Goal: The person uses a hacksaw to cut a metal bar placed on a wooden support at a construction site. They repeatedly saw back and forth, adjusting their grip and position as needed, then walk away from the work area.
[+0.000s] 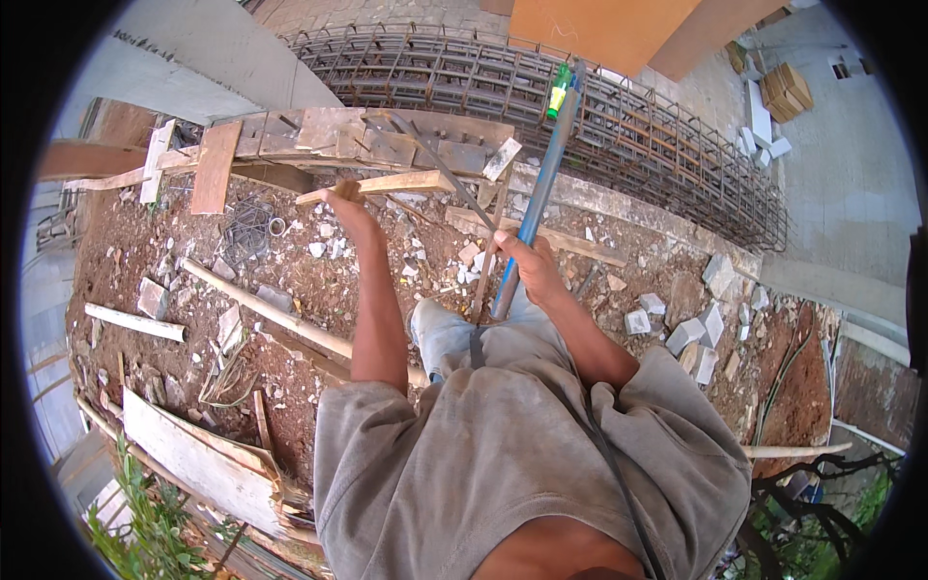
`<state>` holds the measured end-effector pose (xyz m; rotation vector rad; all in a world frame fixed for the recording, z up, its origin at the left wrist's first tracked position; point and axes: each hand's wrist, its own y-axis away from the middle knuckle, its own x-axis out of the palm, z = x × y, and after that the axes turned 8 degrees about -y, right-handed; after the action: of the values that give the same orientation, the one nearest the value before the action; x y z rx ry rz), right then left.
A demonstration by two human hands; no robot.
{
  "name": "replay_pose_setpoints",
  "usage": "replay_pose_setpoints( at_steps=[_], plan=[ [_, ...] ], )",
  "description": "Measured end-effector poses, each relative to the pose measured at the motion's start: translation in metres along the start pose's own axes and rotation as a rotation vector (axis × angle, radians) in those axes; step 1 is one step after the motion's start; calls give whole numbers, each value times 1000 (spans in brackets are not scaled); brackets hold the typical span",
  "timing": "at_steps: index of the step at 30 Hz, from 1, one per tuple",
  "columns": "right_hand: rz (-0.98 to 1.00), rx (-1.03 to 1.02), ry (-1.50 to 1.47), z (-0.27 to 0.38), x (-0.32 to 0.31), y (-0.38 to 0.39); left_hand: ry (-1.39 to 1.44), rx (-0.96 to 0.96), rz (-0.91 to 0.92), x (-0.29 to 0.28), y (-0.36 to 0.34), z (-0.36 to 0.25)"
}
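Head view: the right hand [541,271] is closed around the lower part of a blue pipe [550,174], its fingertips reaching the near end of a dark metal bar [447,174]; whether they clasp that bar too, I cannot tell. The pipe slants from just before the person's jeans [428,333] to the far side, over the edge of a rebar cage [416,72]. Farther left, the left hand [354,208] is at the left end of a pale wooden batten [411,182]; its fingers are hidden, so its grip is unclear. Rubble lies all around on the ground [300,266]. The step in hand looks like steadying the pipe; moving it next would call for a firm right grip and clearance from the bar and cage.
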<state>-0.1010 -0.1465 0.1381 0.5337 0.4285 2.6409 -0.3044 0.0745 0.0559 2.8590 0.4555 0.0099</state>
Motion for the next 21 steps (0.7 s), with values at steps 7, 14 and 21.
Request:
replay_pose_setpoints(
  at_steps=[7, 14, 21],
  plan=[
    [264, 17, 130, 61, -16, 3, 509, -55, 264, 41, -56, -93],
    [389, 79, 144, 111, -17, -11, 555, -45, -58, 26, -103, -70],
    [457, 101, 406, 139, -21, -15, 767, 10, -216, -10, -120, -8]
  ],
)
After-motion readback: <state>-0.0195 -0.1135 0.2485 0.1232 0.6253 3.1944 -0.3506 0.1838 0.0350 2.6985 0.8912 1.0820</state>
